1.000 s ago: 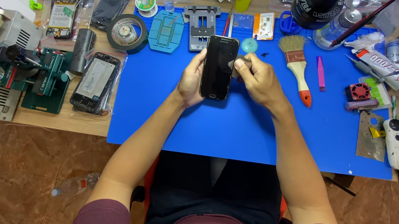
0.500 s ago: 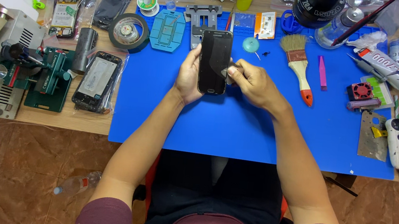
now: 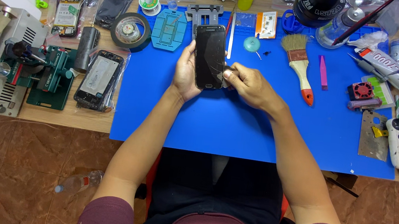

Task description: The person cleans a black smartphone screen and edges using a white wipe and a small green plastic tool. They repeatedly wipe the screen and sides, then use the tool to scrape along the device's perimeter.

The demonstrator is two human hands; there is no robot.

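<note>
Head view: left hand wraps the left edge and back of a black smartphone, cracked screen up, held just above the blue mat on the surface, so the right edge stays exposed. Right hand has fingers pinched together on a small dark tool at that right edge, near mid-height; tool type too small to tell. Paintbrush, round teal disc and pink pry tool lie to the right, within easy reach. Black tape roll sits left, off the mat.
</note>
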